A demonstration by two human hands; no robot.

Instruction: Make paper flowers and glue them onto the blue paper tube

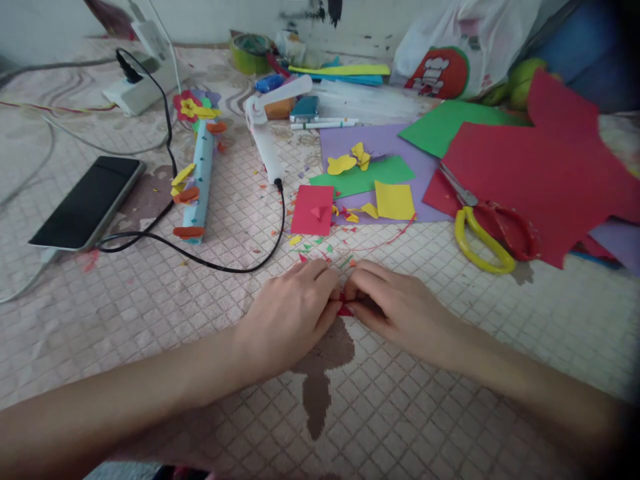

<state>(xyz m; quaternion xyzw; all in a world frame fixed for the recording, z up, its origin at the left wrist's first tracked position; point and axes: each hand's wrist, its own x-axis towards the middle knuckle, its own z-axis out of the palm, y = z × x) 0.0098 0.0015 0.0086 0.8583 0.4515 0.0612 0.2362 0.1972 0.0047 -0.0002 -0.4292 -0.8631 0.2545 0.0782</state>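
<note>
Between my fingertips, low over the cloth, is a small piece of red paper (345, 309), mostly hidden by the fingers. My left hand (295, 307) pinches it from one side and my right hand (395, 300) pinches it from the other, the two almost touching. Just beyond my hands lie tiny coloured paper scraps (305, 248), a red paper square (313, 210) and a yellow paper square (395, 200). A green paper strip (365, 175) with yellow cut shapes (341, 165) on it rests on a purple sheet (430, 212).
Scissors (475, 227) lie on large red paper (520, 180) at the right. Left of centre are a white corded device (267, 143) and a light-blue paper strip (203, 153) with paper flowers. A phone (90, 200) and power strip (145, 87) sit farther left, black cable between.
</note>
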